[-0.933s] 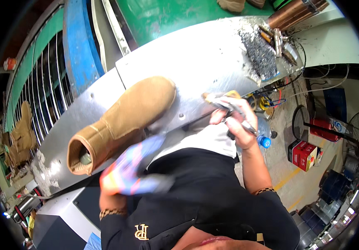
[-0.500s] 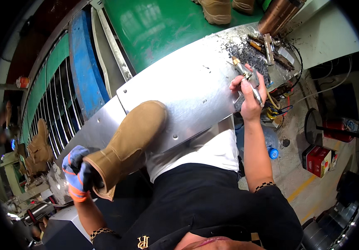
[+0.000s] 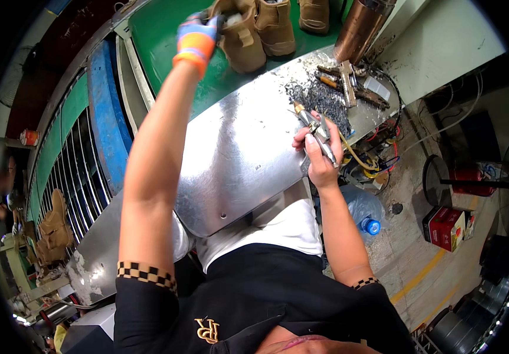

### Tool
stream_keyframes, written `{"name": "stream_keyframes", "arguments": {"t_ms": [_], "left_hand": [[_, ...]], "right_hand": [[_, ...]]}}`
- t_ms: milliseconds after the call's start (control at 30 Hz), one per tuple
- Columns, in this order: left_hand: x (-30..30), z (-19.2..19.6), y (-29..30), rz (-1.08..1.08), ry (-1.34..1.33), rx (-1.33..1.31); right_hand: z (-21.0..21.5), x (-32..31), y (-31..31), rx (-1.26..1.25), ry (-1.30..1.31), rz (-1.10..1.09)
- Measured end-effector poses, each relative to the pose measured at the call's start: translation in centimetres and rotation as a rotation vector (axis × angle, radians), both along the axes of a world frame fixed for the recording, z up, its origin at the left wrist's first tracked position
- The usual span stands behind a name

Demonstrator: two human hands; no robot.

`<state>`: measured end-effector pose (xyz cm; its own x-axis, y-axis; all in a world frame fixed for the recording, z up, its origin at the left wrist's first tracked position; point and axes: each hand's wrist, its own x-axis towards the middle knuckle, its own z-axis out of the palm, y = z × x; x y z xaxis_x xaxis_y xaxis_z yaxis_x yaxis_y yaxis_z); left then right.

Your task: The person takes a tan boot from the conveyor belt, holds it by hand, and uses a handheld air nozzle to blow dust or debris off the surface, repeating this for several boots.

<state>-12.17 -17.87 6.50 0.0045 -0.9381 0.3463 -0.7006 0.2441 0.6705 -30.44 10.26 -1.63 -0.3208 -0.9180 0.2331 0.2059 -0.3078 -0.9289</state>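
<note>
My left hand [image 3: 196, 40], in a blue and orange work glove with dark palm, reaches far forward with bent fingers at the rim of a tan boot [image 3: 243, 50]. This boot stands upright on the green surface [image 3: 157, 56], opening up and heel toward me. Two more tan boots, a middle one [image 3: 275, 32] and a right one [image 3: 314, 16], stand beside it. Bare, my right hand [image 3: 323, 153] is wrapped round a metal spray gun [image 3: 318, 131] with a brass tip, above the right part of the metal sheet [image 3: 236, 159].
Dark scraps [image 3: 322, 103], a metal bar tool [image 3: 347, 82] and a copper-coloured cylinder [image 3: 363, 29] are at the sheet's far right. A yellow hose [image 3: 353, 150] hangs off its edge. A large water bottle [image 3: 360, 212] and red box [image 3: 445, 227] are on the floor. Left is a wire rack [image 3: 77, 144].
My left hand has carried the tan boot from my lap and the metal sheet's near edge to the green surface, where it now stands upright. My right hand still holds the spray gun.
</note>
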Motion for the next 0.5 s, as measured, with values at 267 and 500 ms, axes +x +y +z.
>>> {"name": "stream_keyframes", "arguments": {"t_ms": [267, 500], "left_hand": [[7.8, -4.8, 7.7, -0.298, -0.163, 0.038], [29.1, -7.8, 26.3, 0.022, -0.334, -0.004]], "right_hand": [[-0.1, -0.1, 0.0, 0.007, -0.009, -0.012], [-0.1, 1.1, 0.3, 0.063, 0.047, -0.038]]}}
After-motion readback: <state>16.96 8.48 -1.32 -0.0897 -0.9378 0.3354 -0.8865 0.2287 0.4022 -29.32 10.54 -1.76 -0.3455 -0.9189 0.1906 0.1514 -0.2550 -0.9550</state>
